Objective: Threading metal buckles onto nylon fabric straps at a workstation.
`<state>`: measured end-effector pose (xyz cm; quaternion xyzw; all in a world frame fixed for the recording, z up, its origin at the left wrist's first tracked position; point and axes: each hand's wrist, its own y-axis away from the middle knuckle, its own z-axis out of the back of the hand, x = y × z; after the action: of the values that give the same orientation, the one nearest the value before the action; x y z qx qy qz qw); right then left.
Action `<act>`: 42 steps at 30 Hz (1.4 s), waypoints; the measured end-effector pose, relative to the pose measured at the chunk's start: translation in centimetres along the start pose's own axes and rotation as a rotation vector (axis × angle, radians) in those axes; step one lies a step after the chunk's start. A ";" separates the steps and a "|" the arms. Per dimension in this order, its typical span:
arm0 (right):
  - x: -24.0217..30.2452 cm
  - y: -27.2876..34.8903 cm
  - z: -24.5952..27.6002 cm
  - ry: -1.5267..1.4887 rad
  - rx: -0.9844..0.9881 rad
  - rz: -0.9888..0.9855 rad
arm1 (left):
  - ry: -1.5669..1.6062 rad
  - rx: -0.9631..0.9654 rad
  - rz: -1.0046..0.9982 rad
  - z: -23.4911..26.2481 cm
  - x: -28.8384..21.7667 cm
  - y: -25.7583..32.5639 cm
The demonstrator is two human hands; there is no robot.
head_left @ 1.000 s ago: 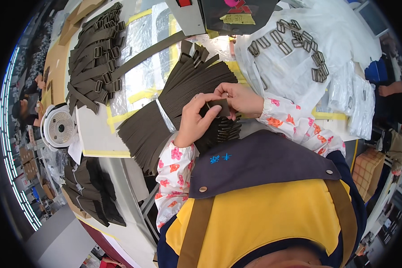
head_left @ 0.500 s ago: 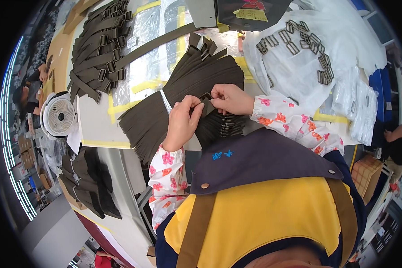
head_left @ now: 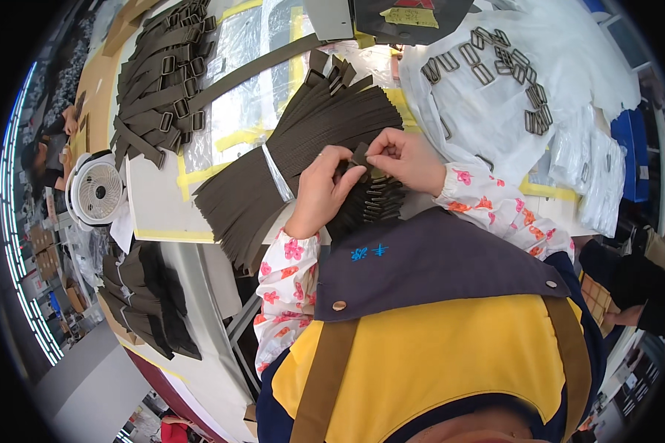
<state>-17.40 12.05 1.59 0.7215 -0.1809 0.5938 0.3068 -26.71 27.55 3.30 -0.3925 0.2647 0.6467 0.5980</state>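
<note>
Between my two hands is the end of a dark olive webbing strap (head_left: pixel 360 153), held over the near part of a big strap bundle (head_left: pixel 236 203). My left hand (head_left: pixel 319 193) pinches it with thumb and fingers from the left. From the right, my right hand (head_left: pixel 412 162) grips the same end with its fingertips. Whether a metal buckle is inside my grip is hidden by the fingers. A white band (head_left: pixel 277 174) ties the bundle in its middle. Close under my hands, a row of metal pieces (head_left: pixel 383 201) shows among the straps.
At the right, loose rectangular metal buckles (head_left: pixel 482 73) lie on white plastic sheeting (head_left: pixel 584 70). Buckled straps (head_left: pixel 148 88) pile up at the far left; one long strap (head_left: pixel 266 70) stretches toward a grey machine (head_left: pixel 414 28). A white fan (head_left: pixel 100 192) stands left. Another person's hand (head_left: pixel 628 316) shows at right.
Both hands have shifted slightly to the right with the strap end, which is now turned upward between the fingers. The buckle seen there before is now mostly covered. A person at right has moved nearer.
</note>
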 end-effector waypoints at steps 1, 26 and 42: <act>0.3 0.5 0.4 -0.002 0.003 0.000 | -0.002 -0.001 0.002 -0.1 0.3 0.0; -0.3 2.6 -3.6 0.884 0.572 0.538 | -0.155 -0.363 0.538 -1.9 1.3 5.3; -3.2 -4.8 5.1 0.499 -0.150 0.262 | -0.821 -0.018 0.046 1.0 -5.2 0.7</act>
<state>-11.32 11.89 -3.18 0.4990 -0.2349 0.7723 0.3152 -27.72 25.39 8.04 -0.1012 0.0072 0.7652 0.6357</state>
